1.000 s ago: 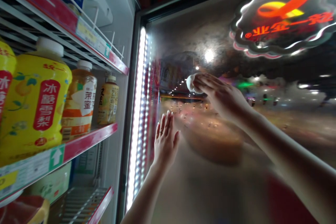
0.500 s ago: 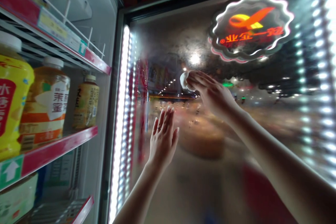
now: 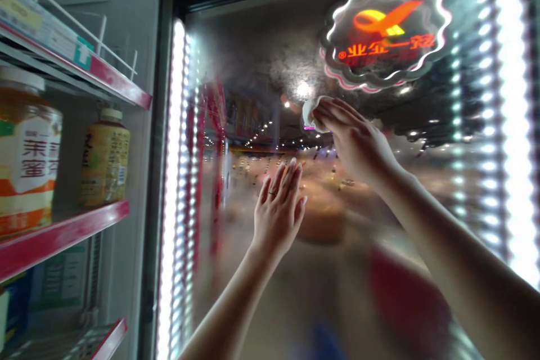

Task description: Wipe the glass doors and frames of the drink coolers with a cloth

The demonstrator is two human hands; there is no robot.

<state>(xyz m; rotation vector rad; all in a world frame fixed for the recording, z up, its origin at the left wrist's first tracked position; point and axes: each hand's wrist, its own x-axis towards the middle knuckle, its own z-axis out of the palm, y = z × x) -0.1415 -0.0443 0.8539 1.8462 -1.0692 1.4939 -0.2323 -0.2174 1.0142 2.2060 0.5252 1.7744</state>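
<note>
My right hand (image 3: pixel 352 132) presses a white wad of cloth or tissue (image 3: pixel 311 112) against the glass door (image 3: pixel 253 67), below the lit sign. The fingers lie over the wad, so part of it is hidden. Lower and to the left, my left hand (image 3: pixel 279 208) rests flat on or very close to the same glass, fingers stretched, with a ring on one finger and nothing held. Smeary haze shows on the pane above the wad.
At the left are fridge shelves with pink edge strips (image 3: pixel 67 236), holding a large orange-labelled bottle (image 3: pixel 29 152) and a smaller yellow bottle (image 3: pixel 105 157). A glowing scalloped sign (image 3: pixel 386 34) sits high on the door. Bright light strips (image 3: pixel 171 191) run down both sides.
The view has shifted right, so shelves and sign slide left. Against the glass, my right hand with the wad and my left hand have both moved to the right.
</note>
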